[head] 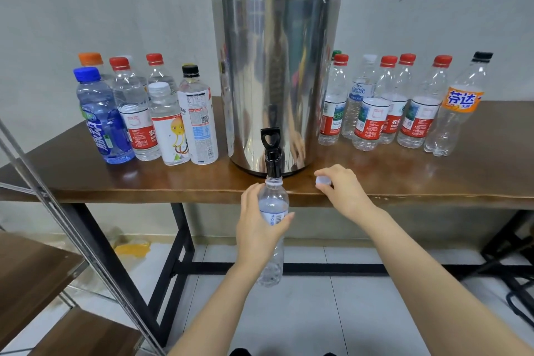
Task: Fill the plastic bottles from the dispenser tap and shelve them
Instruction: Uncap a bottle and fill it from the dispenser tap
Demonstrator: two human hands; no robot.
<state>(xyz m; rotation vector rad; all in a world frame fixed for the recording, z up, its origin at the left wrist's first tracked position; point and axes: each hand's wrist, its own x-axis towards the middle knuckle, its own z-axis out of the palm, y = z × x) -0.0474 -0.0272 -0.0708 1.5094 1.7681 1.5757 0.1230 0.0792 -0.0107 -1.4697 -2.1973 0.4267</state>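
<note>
A tall steel dispenser (276, 72) with a black lid stands on the wooden table (419, 179). Its black tap (271, 150) hangs over the front edge. My left hand (257, 225) grips a clear uncapped plastic bottle (273, 205) upright, its mouth right under the tap's spout. My right hand (342, 191) pinches the bottle's white cap (323, 180) just above the table's front edge, to the right of the tap.
Several capped bottles (150, 113) stand left of the dispenser and several more (404, 104) to its right. A metal shelf rack with wooden boards (34, 274) stands at lower left. The table's black frame (173, 266) and tiled floor lie below.
</note>
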